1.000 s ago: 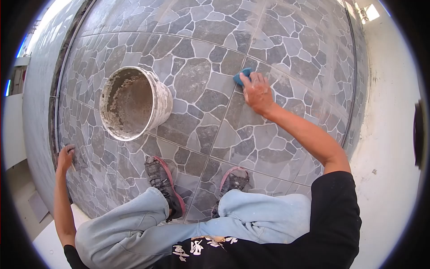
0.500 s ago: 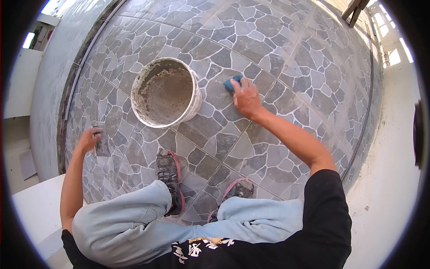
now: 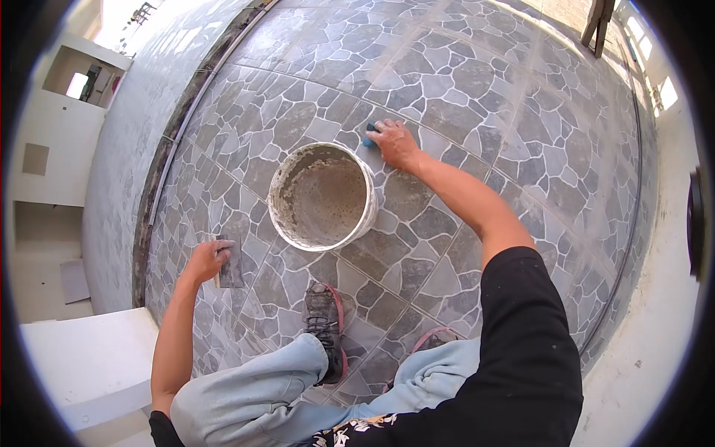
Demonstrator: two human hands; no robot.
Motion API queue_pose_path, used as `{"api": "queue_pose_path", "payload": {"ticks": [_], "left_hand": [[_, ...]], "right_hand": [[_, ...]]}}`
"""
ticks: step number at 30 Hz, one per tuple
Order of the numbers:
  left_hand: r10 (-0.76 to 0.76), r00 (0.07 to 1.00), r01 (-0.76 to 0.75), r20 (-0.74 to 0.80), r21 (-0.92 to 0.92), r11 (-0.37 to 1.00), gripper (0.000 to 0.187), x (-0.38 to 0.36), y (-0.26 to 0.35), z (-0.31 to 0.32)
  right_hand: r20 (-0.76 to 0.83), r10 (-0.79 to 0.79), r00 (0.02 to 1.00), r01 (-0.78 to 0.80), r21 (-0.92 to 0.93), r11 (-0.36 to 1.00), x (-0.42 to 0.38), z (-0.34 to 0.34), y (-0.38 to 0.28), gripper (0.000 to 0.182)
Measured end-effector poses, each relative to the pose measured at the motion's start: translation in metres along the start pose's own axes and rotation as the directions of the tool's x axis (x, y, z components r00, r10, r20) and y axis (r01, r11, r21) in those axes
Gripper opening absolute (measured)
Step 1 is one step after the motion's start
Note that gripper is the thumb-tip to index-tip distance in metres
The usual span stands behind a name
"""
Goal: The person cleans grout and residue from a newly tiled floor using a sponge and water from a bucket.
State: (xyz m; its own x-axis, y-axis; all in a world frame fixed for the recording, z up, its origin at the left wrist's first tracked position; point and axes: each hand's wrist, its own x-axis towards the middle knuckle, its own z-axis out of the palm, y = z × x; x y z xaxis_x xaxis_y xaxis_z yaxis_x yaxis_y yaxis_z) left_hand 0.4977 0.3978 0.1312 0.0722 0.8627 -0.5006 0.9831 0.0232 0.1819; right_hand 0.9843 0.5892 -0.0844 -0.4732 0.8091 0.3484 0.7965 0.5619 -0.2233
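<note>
My right hand (image 3: 396,144) is closed around a blue sponge (image 3: 369,135) and presses it on the stone-patterned tile floor (image 3: 450,119), just beyond the bucket's far right rim. The white bucket (image 3: 371,212), crusted with grout around its wall, stands in front of me with murky grey-brown water (image 3: 324,197) inside. On the left, my left hand (image 3: 207,261) grips a flat, grey rectangular trowel (image 3: 232,264) by its edge, low over the tiles. Part of the trowel is hidden behind the fingers.
My shoe (image 3: 324,320) is planted just below the bucket. A pale wall (image 3: 119,194) with a pipe (image 3: 160,182) along its foot borders the left side. White ledge (image 3: 97,357) at lower left, white wall (image 3: 618,357) at right. A wooden leg (image 3: 596,28) stands far right.
My right hand has wiped the sponge leftward and away from me, toward the bucket's far side. The view has turned left, so the bucket and left hand appear farther right. Both hands keep their hold.
</note>
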Motion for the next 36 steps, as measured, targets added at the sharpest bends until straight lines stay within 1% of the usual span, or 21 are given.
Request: {"api": "queue_pose_path", "payload": {"ticks": [1,3,5,6,9,10,13,14,16,17,19,22,24,25,27,29,30,32,33,35,36], "left_hand": [[-0.002,1.000,0.002,-0.015,0.002,1.000,0.034,-0.001,-0.002,-0.001],[0.027,0.992,-0.033,-0.122,-0.045,0.998,0.033,-0.011,-0.010,-0.004],[-0.035,0.994,0.021,-0.104,-0.133,0.991,0.031,-0.012,-0.023,0.003],[-0.083,0.990,0.053,-0.115,-0.238,0.970,0.029,-0.006,-0.023,0.007],[0.042,0.990,-0.050,-0.137,-0.058,0.997,0.032,0.002,0.007,-0.002],[0.049,0.988,-0.058,-0.147,-0.062,0.996,0.032,0.005,0.021,-0.005],[-0.014,0.997,0.002,-0.078,-0.152,0.988,0.043,0.018,0.055,-0.015],[0.002,0.999,-0.009,-0.044,-0.156,0.988,0.047,0.021,0.061,-0.013],[0.038,0.999,-0.038,-0.006,-0.169,0.985,0.052,0.032,0.074,-0.005],[0.037,0.998,-0.024,0.041,-0.292,0.956,0.057,0.035,0.080,-0.001],[0.046,0.996,-0.009,0.080,-0.409,0.913,0.061,0.038,0.091,0.006],[0.079,0.981,0.041,0.179,-0.583,0.811,0.069,0.054,0.100,0.032],[-0.013,0.975,0.147,0.223,-0.596,0.789,0.068,0.053,0.117,0.038],[-0.105,0.957,0.252,0.270,-0.601,0.758,0.067,0.051,0.130,0.039],[-0.117,0.963,0.247,0.243,-0.624,0.741,0.060,0.047,0.143,0.038],[-0.116,0.970,0.235,0.213,-0.714,0.660,0.056,0.048,0.146,0.041],[-0.128,0.968,0.245,0.215,-0.716,0.653,0.056,0.046,0.146,0.041],[-0.142,0.958,0.274,0.250,-0.640,0.718,0.051,0.047,0.144,0.036],[-0.152,0.956,0.281,0.249,-0.642,0.714,0.051,0.050,0.140,0.036],[-0.100,0.978,0.191,0.181,-0.608,0.771,0.048,0.056,0.131,0.047],[-0.069,0.977,0.176,0.200,-0.588,0.790,0.040,0.056,0.133,0.044]], "right_hand": [[0.147,-0.108,0.983,0.100,0.060,0.993,-0.008,-0.016,-0.019,0.025],[0.220,-0.290,0.931,0.239,0.231,0.943,-0.016,-0.033,-0.015,0.030],[0.257,-0.003,0.966,-0.025,0.108,0.994,0.003,-0.038,0.004,0.033],[0.169,0.098,0.981,-0.107,0.041,0.993,0.014,-0.030,0.014,0.030],[0.103,0.201,0.974,-0.183,-0.160,0.970,0.033,-0.012,-0.005,0.029],[0.073,0.121,0.990,-0.118,-0.034,0.992,0.022,-0.010,-0.016,0.029],[0.178,-0.164,0.970,0.151,0.082,0.985,-0.029,-0.027,-0.034,0.030],[0.191,-0.151,0.970,0.137,0.083,0.987,-0.047,-0.039,-0.024,0.030],[0.176,0.021,0.984,-0.031,0.055,0.998,-0.081,-0.068,0.014,0.030],[0.184,0.032,0.982,-0.041,0.045,0.998,-0.092,-0.077,0.031,0.030],[0.083,0.339,0.937,-0.323,-0.162,0.932,-0.097,-0.096,0.051,0.031],[-0.007,0.220,0.976,-0.219,-0.092,0.971,-0.117,-0.076,-0.005,0.032],[0.004,-0.118,0.993,0.118,0.012,0.993,-0.129,-0.053,-0.052,0.033],[0.002,-0.118,0.993,0.118,0.015,0.993,-0.115,-0.052,-0.054,0.033],[0.211,-0.107,0.972,0.098,0.056,0.994,-0.084,-0.048,-0.044,0.032],[0.021,0.063,0.998,-0.060,-0.092,0.994,-0.041,-0.029,-0.009,0.029],[0.026,0.052,0.998,-0.049,-0.084,0.995,-0.025,-0.029,-0.004,0.029],[0.229,0.222,0.948,-0.174,-0.210,0.962,0.007,-0.036,-0.002,0.026],[0.231,0.212,0.950,-0.166,-0.203,0.965,0.001,-0.033,-0.015,0.026],[0.233,-0.072,0.970,0.082,-0.033,0.996,-0.029,-0.026,-0.037,0.023],[0.113,-0.114,0.987,0.122,-0.070,0.990,-0.039,-0.016,-0.031,0.031]]}}
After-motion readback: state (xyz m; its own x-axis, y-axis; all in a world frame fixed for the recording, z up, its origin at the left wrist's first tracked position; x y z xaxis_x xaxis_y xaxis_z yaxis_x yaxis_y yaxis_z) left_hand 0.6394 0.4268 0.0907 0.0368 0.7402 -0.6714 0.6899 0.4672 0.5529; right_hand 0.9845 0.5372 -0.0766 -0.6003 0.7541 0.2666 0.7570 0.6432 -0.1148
